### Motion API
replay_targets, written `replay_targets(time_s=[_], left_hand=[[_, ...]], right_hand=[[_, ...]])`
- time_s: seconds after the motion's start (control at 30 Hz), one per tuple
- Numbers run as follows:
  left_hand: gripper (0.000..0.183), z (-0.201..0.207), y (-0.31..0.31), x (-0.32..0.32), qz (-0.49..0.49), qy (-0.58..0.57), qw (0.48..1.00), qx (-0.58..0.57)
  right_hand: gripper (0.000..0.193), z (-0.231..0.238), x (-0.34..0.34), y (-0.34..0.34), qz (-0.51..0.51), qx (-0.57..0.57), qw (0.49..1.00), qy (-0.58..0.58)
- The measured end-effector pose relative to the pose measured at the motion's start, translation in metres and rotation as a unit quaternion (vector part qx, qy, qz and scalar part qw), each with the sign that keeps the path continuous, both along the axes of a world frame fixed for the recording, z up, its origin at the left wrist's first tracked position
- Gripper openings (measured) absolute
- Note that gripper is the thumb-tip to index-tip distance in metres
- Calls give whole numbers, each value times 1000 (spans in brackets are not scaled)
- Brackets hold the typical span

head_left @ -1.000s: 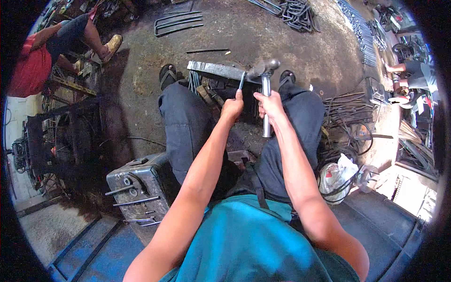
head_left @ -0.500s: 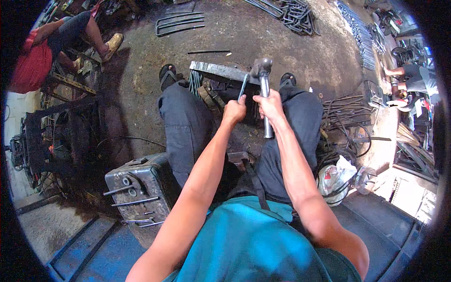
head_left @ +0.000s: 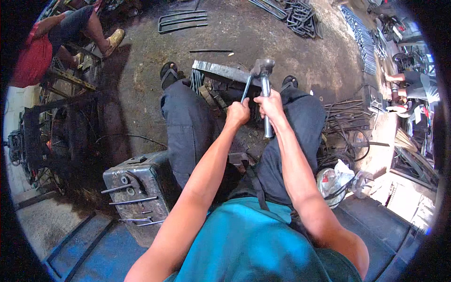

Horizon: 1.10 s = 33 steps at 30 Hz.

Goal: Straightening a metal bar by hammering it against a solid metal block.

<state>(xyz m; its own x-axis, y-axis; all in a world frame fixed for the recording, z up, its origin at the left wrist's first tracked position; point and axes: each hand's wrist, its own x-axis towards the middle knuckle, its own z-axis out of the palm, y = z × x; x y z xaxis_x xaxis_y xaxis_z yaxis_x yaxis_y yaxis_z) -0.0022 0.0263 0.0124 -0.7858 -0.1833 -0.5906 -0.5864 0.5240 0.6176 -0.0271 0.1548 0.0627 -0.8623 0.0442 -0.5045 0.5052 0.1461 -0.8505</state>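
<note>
Floor (head_left: 249,35) beneath curled right grip (head_left: 271,105)

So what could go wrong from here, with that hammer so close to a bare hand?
A stray hammer swing from the right hand might catch the left hand, which grips a thin metal rod close by.

The open sandals near the metal slab would probably give little cover if the hammer or rod dropped.
</note>
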Motion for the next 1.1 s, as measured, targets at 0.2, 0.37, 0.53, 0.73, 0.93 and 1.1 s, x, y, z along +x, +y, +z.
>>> replay_targets(time_s=[0.2,0.37,0.53,0.73,0.93,1.1], left_hand=[[64,8,-1,1,17,-8,1000,-10],[62,9,1,0,12,2,1000,-26],[61,9,1,4,13,0,999,-33],[63,3,-2,0,-1,-3,999,-32],[64,6,-1,0,-13,3,999,-40],[65,-1,-1,4,-12,8,999,-47]], right_hand=[[19,45,9,-15,-17,-77,991,105],[17,-14,6,-8,4,104,978,182],[16,-13,3,-3,33,122,992,5],[21,20,8,-15,-13,-54,993,100],[23,-17,4,5,47,84,952,289],[19,-11,-3,3,10,68,997,15]])
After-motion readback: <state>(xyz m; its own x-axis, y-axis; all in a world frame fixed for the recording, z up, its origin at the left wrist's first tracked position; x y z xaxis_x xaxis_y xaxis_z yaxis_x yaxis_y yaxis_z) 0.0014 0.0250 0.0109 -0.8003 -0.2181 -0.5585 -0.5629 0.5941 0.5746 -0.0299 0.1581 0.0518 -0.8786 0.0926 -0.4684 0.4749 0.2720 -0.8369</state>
